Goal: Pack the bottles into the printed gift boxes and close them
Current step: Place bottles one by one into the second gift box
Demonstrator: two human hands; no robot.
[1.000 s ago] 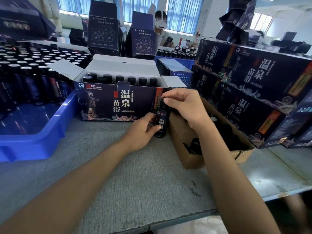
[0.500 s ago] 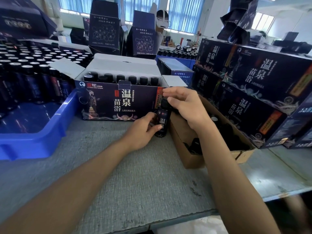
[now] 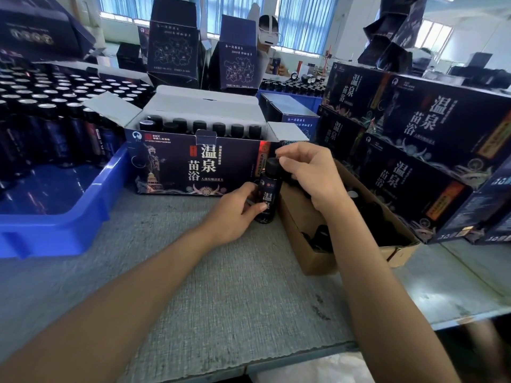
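Observation:
A small dark bottle (image 3: 268, 194) with a black cap stands upright on the grey table, just right of the open printed gift box (image 3: 193, 167). My left hand (image 3: 235, 214) grips the bottle's lower body. My right hand (image 3: 309, 172) curls its fingers round the black cap from the right. Inside the gift box a row of black-capped bottles (image 3: 210, 128) shows behind the front wall, and the white flaps stand open.
A brown cardboard tray (image 3: 309, 244) with black caps sits under my right wrist. Closed printed boxes (image 3: 431, 150) are stacked at right. A blue bin (image 3: 58, 222) with many bottles stands at left. Another person works across the table.
The bottle's cap now shows more clearly below my right fingers; both hands stay on the bottle in nearly the same place.

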